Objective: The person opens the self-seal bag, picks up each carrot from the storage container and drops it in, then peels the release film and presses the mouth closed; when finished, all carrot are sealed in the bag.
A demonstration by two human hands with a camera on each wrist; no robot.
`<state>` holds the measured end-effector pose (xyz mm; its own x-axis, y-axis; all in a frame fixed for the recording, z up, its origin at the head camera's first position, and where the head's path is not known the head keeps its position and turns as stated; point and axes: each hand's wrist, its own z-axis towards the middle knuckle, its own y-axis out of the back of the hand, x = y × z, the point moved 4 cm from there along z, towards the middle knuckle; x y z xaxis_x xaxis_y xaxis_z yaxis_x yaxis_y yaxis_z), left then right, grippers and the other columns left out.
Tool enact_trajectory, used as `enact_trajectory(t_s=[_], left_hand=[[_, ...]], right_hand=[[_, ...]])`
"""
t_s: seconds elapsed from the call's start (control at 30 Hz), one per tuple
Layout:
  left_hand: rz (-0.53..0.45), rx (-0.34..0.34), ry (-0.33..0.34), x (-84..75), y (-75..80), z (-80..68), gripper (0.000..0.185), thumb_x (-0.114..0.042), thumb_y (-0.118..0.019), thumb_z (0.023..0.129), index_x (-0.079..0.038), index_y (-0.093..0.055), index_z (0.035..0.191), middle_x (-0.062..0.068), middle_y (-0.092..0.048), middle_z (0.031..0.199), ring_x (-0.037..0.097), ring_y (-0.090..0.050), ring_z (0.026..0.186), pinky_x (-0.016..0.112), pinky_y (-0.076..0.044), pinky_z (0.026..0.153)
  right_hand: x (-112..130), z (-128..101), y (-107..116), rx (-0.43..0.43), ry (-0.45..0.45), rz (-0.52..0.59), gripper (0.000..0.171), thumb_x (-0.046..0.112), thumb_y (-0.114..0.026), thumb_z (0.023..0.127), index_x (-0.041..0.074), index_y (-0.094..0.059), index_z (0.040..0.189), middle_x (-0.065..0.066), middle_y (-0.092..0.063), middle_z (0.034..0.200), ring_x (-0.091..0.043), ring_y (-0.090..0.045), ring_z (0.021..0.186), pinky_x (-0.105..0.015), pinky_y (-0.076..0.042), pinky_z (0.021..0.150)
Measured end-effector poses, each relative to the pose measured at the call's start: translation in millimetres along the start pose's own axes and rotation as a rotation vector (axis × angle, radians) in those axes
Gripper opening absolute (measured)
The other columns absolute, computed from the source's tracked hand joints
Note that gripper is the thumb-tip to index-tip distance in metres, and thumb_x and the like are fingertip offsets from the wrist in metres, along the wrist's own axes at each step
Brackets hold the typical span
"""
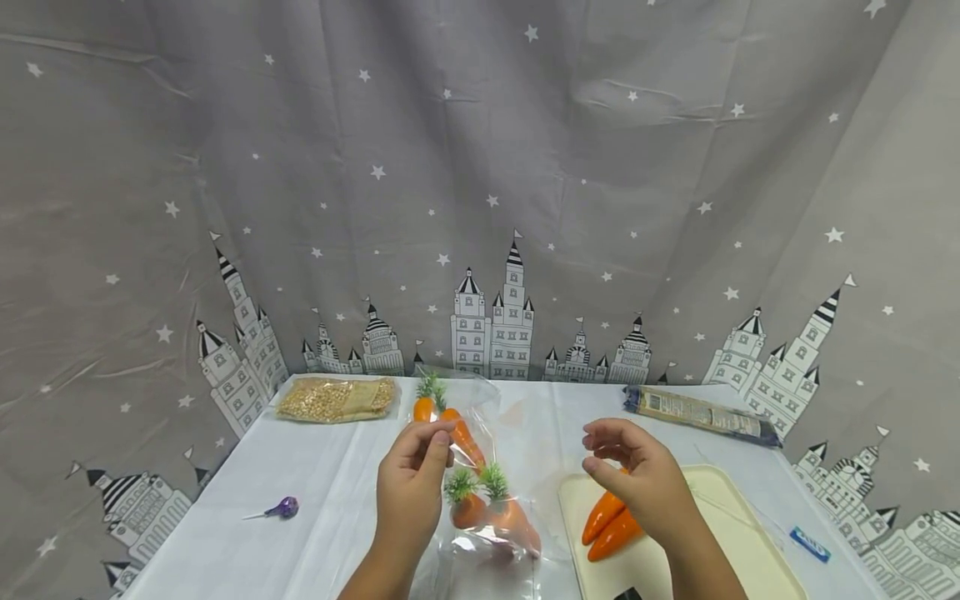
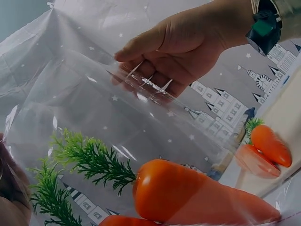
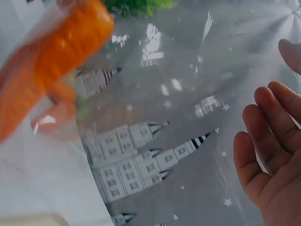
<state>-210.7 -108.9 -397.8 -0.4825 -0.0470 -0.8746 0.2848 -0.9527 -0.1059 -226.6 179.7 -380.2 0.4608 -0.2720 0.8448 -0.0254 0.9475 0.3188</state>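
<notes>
My left hand (image 1: 408,483) has its thumb against curled fingers and pinches the upper edge of a clear plastic bag (image 1: 487,575). Inside the bag are orange toy carrots (image 1: 513,521) with green leafy tops; one carrot (image 2: 188,193) looms large in the left wrist view. Only part of the left hand (image 2: 11,188) shows at that view's left edge. Across from it, my right hand (image 1: 633,479) hovers over the tray's near-left part, its fingers loosely curved and a gap left at the thumb. Nothing shows in the right palm (image 3: 287,193); clear film overlaps these fingertips in the left wrist view.
Carrots (image 1: 615,546) lie on a cream tray (image 1: 738,517). Behind the bag are two more carrots (image 1: 461,437) in clear plastic. A packet of yellow kernels (image 1: 333,400), a long dark-ended packet (image 1: 701,414), a purple lollipop (image 1: 285,507) and a blue packet (image 1: 810,543) lie around.
</notes>
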Motion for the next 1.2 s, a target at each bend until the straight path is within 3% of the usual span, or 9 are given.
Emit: enact_trajectory(t_s=[0.13,0.23,0.4,0.53,0.73,0.87,1.03,1.2], left_hand=[[-0.006,0.000,-0.013,0.4,1.0,-0.9,0.013,-0.003,-0.063,0.103,-0.004,-0.074,0.109,0.009,-0.066,0.095,0.016,-0.064,0.082,0.022,-0.057,0.072],[-0.034,0.008,-0.028,1.8,1.6,-1.5,0.013,-0.002,-0.062,0.104,-0.002,-0.074,0.110,0.008,-0.068,0.102,0.017,-0.067,0.094,0.021,-0.058,0.084],[-0.099,0.045,-0.030,6.0,1.8,-2.7,0.017,-0.004,-0.058,0.106,0.006,-0.068,0.115,0.006,-0.068,0.111,0.017,-0.067,0.110,0.022,-0.055,0.099],[-0.110,0.064,-0.052,11.0,2.5,-4.2,0.017,-0.004,-0.055,0.107,0.006,-0.068,0.114,0.004,-0.068,0.109,0.016,-0.068,0.106,0.023,-0.056,0.097],[-0.126,0.090,-0.161,17.1,5.4,-3.7,0.016,0.007,-0.052,0.105,0.005,-0.064,0.094,0.009,-0.061,0.091,0.015,-0.061,0.090,0.023,-0.053,0.082],[-0.156,0.121,-0.202,19.8,7.2,-0.8,0.017,0.007,-0.049,0.106,0.006,-0.061,0.093,0.010,-0.059,0.087,0.017,-0.059,0.086,0.024,-0.052,0.078],[-0.219,0.123,-0.190,20.7,8.5,-0.8,0.017,0.003,-0.048,0.108,0.011,-0.062,0.103,0.001,-0.066,0.094,0.011,-0.065,0.089,0.024,-0.058,0.083],[-0.203,0.101,-0.132,20.3,9.6,-3.5,0.015,0.006,-0.051,0.106,0.013,-0.064,0.109,-0.001,-0.071,0.100,0.011,-0.068,0.093,0.024,-0.059,0.085]], right_hand=[[0.5,0.0,-11.8,-0.010,0.015,0.028,0.017,0.006,-0.076,0.095,0.007,-0.072,0.111,-0.009,-0.072,0.107,-0.012,-0.069,0.100,-0.023,-0.058,0.092],[2.2,-0.7,-16.2,-0.042,0.025,0.010,0.007,0.007,-0.073,0.097,0.010,-0.073,0.103,-0.005,-0.072,0.103,-0.010,-0.069,0.096,-0.023,-0.059,0.087],[4.8,-3.3,-18.8,-0.091,0.028,0.009,0.007,0.004,-0.071,0.098,0.011,-0.073,0.097,0.001,-0.072,0.098,-0.010,-0.068,0.090,-0.022,-0.058,0.081],[5.6,-4.0,-20.8,-0.106,0.028,0.028,0.006,0.003,-0.071,0.098,0.009,-0.073,0.096,0.001,-0.071,0.096,-0.010,-0.067,0.088,-0.022,-0.058,0.080],[5.3,-3.2,-23.0,-0.128,0.004,0.047,0.005,0.004,-0.069,0.099,0.007,-0.070,0.095,-0.004,-0.070,0.094,-0.012,-0.066,0.086,-0.024,-0.058,0.077],[3.8,-1.7,-23.6,-0.145,-0.022,0.064,0.007,0.001,-0.064,0.102,0.004,-0.067,0.096,-0.008,-0.069,0.094,-0.015,-0.068,0.086,-0.028,-0.061,0.079],[2.3,-0.6,-24.9,-0.159,-0.028,0.085,0.006,-0.002,-0.062,0.102,0.002,-0.066,0.098,-0.010,-0.070,0.095,-0.018,-0.070,0.087,-0.030,-0.063,0.079],[3.2,-0.7,-26.0,-0.163,-0.016,0.081,0.006,-0.001,-0.063,0.101,0.002,-0.066,0.097,-0.010,-0.071,0.093,-0.015,-0.070,0.085,-0.027,-0.062,0.077]])
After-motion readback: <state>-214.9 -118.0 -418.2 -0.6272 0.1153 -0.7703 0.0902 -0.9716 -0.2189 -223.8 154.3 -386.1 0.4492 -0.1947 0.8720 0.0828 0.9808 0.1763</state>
